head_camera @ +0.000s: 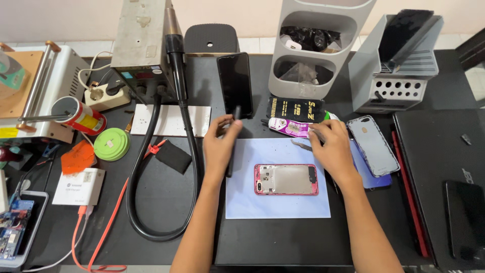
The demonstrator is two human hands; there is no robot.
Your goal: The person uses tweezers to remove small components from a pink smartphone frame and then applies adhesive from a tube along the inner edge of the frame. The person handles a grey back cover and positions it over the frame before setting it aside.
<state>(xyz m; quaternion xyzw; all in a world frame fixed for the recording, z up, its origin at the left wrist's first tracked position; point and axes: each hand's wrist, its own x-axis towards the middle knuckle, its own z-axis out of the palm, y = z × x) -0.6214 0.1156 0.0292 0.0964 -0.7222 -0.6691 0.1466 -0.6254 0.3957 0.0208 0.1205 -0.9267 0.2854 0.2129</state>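
Pink opened phone (286, 179) lies back-up on the pale blue mat (242, 202), between both hands. Left hand (221, 144) has its fingers closed around a slim black tool (233, 141); right hand (331, 144) reaches, fingers loosely curled, onto tweezers (302, 145), seemingly mid tool pickup. Grasping them firmly looks next.

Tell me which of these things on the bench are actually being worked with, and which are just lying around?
In use:
- left hand holding a black tool
- right hand on the tweezers
- opened pink phone on the pale blue mat

Lying about:
- grey phone back cover
- green round tin
- laptop
- black hose
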